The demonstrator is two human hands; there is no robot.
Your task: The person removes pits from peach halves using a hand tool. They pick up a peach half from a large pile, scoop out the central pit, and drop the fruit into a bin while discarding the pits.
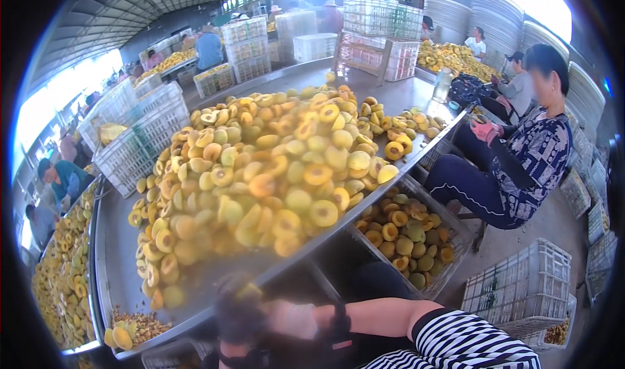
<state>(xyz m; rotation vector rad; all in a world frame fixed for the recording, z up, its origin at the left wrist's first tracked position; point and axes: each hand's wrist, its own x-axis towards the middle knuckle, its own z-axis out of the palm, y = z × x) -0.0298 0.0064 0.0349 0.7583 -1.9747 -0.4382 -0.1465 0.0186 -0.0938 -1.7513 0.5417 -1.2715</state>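
At the bottom centre, my left hand [237, 308] wears a dark glove and is blurred; yellow fruit [250, 291] shows at its fingers. My right hand [293, 318], in a pale glove, is close beside it on the right, its fingers blurred and partly hidden. Both hands are near the front edge of a metal table [119, 251]. A large heap of halved yellow stone fruit [219, 176], perhaps peaches or apricots, lies on the table. Fruit pits and small pieces [144, 327] lie at its lower left corner, beside a few fruit pieces [122, 336].
A crate of fruit halves [407, 237] stands under the table's right edge. Stacked crates [517, 286] stand at lower right. A co-worker [527, 159] with pink gloves sits at right. A white crate [141, 134] rests at the table's left; another fruit table [63, 271] lies beyond.
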